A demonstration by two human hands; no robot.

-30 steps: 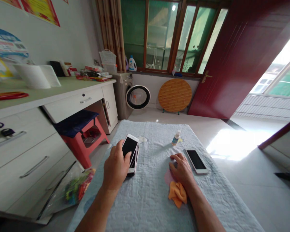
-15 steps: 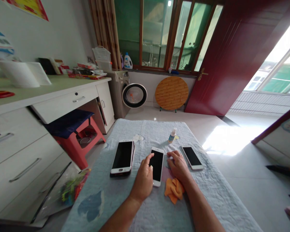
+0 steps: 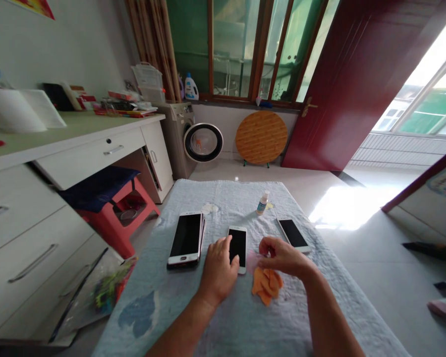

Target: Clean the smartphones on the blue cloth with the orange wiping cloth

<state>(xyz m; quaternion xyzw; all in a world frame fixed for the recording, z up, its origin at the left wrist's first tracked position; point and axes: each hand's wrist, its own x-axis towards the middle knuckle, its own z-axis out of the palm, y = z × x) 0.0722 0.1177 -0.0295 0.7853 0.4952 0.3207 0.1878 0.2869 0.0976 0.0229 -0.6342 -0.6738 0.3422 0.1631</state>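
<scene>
A white smartphone (image 3: 238, 243) with a dark screen lies on the cloth-covered table in front of me. My left hand (image 3: 219, 267) grips it at its left side, the thumb and a finger over the screen. To the right of it, my right hand (image 3: 282, 255) hovers with curled fingers drawn together; whatever may be between them is hidden. Just below those fingers is a crumpled orange cloth (image 3: 267, 286). A small spray bottle (image 3: 262, 203) stands behind the phone. Another white phone (image 3: 293, 233) lies beyond my right hand, and a stack of phones (image 3: 186, 235) sits left of my left hand.
A pale blue quilted cover (image 3: 141, 277) spreads over the table. On the left are a white desk (image 3: 78, 144) and a red stool (image 3: 122, 233). Farther back stand a washing machine (image 3: 176, 139) with its door open and a round wooden tabletop (image 3: 261, 138).
My right hand has turned and lifted, its fingers curling from a flat rest on the table to a closed shape near the orange cloth. My left thumb and fingers have shifted on the phone.
</scene>
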